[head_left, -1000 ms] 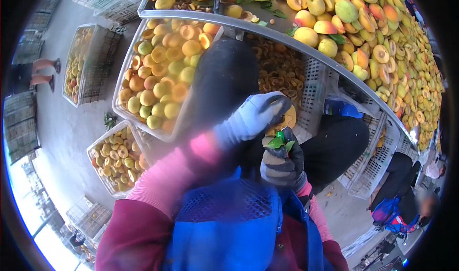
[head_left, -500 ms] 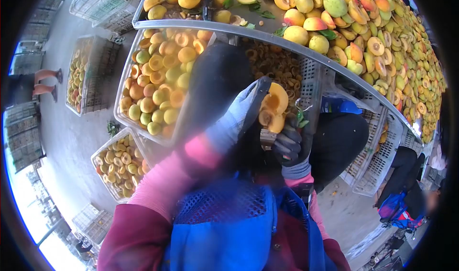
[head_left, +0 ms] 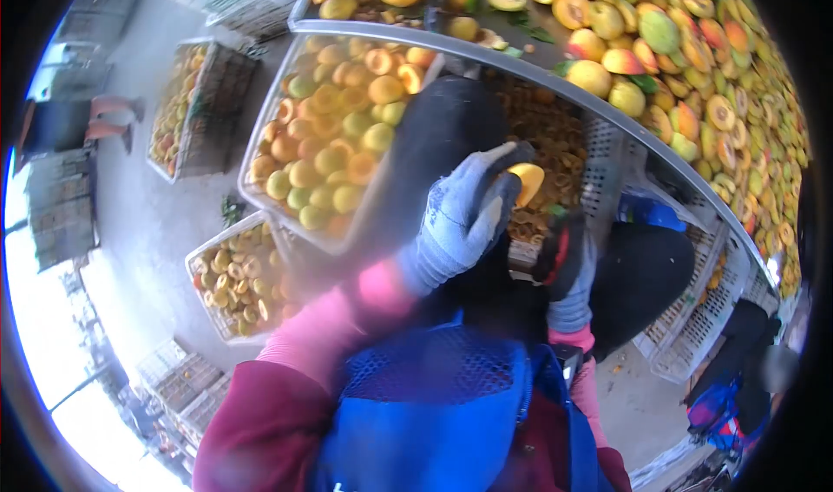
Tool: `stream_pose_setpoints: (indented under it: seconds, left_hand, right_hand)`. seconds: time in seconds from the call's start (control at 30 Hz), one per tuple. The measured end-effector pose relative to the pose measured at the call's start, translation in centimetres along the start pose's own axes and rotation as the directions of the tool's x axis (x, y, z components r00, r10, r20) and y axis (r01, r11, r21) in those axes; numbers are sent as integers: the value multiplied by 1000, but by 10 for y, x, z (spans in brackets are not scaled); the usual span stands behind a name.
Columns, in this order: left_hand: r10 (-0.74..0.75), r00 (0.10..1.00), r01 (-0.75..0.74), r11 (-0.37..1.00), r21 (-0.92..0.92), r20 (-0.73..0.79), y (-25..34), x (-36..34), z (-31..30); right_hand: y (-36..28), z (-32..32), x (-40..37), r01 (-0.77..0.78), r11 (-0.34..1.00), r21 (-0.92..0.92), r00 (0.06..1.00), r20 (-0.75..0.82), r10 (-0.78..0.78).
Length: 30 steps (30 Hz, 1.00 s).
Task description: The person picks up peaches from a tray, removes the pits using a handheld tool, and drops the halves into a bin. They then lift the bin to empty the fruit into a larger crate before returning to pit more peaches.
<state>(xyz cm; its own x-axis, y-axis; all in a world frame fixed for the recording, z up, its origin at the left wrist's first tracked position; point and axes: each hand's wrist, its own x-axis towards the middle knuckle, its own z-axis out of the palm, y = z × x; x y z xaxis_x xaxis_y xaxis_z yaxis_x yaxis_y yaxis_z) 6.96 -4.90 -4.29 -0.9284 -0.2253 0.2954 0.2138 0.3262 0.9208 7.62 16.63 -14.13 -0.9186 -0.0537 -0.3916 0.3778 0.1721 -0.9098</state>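
My left hand (head_left: 464, 210), in a grey-blue glove with dark fingers, is closed on a yellow peach half (head_left: 527, 184) held over my lap. Only the rounded edge of that half shows beyond the fingers. To its right and slightly lower is my right hand (head_left: 568, 258), in a dark glove with a grey cuff. It is smeared by motion and a red streak runs along it; I cannot make out its fingers or anything in them. Below both hands, a crate (head_left: 600, 158) holds many halved fruits or peels in shadow.
A metal-rimmed table (head_left: 521, 65) heaped with whole and halved peaches curves across the top and right. Left of my knee stands a crate of peaches (head_left: 330, 145), with a smaller crate (head_left: 234, 275) below it. A person in dark clothing (head_left: 733, 362) sits at right.
Both hands were at an opened peach; now they are apart, and only the left visibly holds a half. The right hand has dropped lower. The whole view has shifted slightly.
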Motion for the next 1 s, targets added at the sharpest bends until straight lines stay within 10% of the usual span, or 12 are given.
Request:
stream_pose_setpoints:
  seconds: [0.1,0.23,0.33,0.4,0.47,0.57,0.67,0.8,1.0]
  left_hand:
    - [-413,892,340,881,-328,-184,-1,-8,-29]
    - [74,955,134,759,638,-288,-57,-49,-96]
    - [-339,833,552,525,648,-437,-99,-119,-149]
    - [-339,921,316,361,877,-192,-160,-196,-174]
    - [-245,969,123,355,927,-35,-153,-210,-175]
    - [-573,792,457,324,828,-213,-138,-186,-185]
    - [-351,803,591,369,717,-481,-140,-151,-189]
    - [-186,918,377,145,915,-349,-212,-143,-172]
    - [-349,868,418,135,898,-352,-208,-134,-162]
  right_hand:
    - [-1,3,-4,171,946,-274,985,22,-172]
    - [-28,21,-17,-17,999,40,999,41,16]
    - [20,-15,1,-144,990,11,987,78,143]
    - [33,-17,6,-206,976,77,976,88,199]
    - [33,-19,6,-129,987,-101,977,159,144]
    - [11,6,-1,-218,976,29,976,15,217]
    - [29,-4,8,-217,976,3,976,31,216]
    - [42,-24,14,-420,840,344,887,350,300]
    - [-1,18,6,-348,937,9,928,142,343]
